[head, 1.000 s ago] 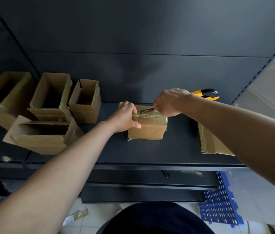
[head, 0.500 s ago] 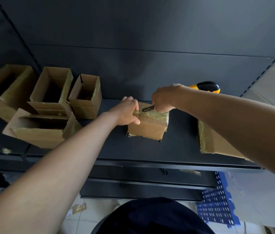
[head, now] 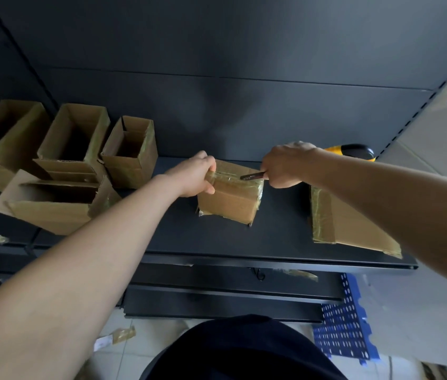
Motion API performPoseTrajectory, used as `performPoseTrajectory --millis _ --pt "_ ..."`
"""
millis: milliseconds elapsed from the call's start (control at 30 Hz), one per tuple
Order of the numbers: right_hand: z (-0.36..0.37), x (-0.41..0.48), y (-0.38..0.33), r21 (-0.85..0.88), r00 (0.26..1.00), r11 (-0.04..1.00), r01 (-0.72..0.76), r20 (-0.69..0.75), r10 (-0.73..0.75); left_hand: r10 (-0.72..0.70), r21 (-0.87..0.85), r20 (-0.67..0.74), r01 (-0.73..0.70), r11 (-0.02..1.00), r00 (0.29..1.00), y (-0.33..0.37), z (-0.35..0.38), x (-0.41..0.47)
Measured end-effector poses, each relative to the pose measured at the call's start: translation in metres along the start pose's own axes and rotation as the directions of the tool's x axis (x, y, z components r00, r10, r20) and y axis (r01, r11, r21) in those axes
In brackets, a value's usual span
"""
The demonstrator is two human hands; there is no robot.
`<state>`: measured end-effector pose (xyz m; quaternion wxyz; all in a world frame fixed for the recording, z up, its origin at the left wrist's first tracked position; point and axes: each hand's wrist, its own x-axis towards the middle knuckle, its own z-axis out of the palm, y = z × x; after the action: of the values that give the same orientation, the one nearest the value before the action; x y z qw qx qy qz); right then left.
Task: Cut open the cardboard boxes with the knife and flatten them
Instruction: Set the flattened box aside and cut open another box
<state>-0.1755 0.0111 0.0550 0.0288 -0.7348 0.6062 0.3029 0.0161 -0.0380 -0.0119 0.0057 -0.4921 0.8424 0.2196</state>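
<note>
Two hands meet at one taped box (head: 230,200). The left hand (head: 194,176) grips the box's upper left edge, thumb on the front face and fingers curled over the top. The right hand (head: 288,165) is clenched round the knife (head: 353,152), and its blade (head: 252,176) lies on the tape near the box's upper right corner. Under the box is a dark shelf (head: 244,242). Left of the box stand four opened boxes (head: 74,138), and right of it lies a flat carton (head: 354,229).

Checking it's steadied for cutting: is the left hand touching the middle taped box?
Touching. The head view shows the left hand gripping the middle taped box at its top left corner, thumb in front.
</note>
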Motion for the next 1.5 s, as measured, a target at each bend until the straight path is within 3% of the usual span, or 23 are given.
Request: performPoseTrajectory --millis 900,1000,1100,1233,1333,1400,1500 --pt "0.054 -0.026 0.032 0.186 0.990 0.982 -0.034 -0.128 0.058 -0.019 0.131 0.040 0.014 0.991 0.999 0.013 -0.003 0.003" --pt "0.068 -0.040 0.055 0.076 0.996 0.994 -0.079 -0.036 0.082 -0.096 0.181 0.023 0.090 0.979 0.995 0.003 -0.012 0.004" --pt "0.085 -0.040 0.070 0.189 0.979 0.965 -0.181 -0.055 0.194 -0.136 0.237 0.020 0.127 0.963 0.991 -0.003 -0.023 0.006" --pt "0.081 -0.007 0.047 0.607 0.941 0.772 -0.187 -0.114 0.318 -0.050 0.342 0.017 0.041 0.939 0.999 0.028 -0.020 0.014" --pt "0.073 0.008 0.021 0.925 0.932 0.365 -0.104 -0.037 0.360 -0.033 0.395 -0.014 0.035 0.918 0.999 0.039 -0.012 0.017" --pt "0.071 0.012 0.009 0.984 0.953 0.168 -0.058 0.004 0.303 0.025 0.389 -0.022 -0.014 0.921 0.999 0.040 -0.007 0.019" --pt "0.071 0.019 -0.003 0.999 0.979 -0.023 -0.046 0.050 0.197 0.101 0.307 -0.006 -0.094 0.947 0.995 0.047 0.006 0.020"
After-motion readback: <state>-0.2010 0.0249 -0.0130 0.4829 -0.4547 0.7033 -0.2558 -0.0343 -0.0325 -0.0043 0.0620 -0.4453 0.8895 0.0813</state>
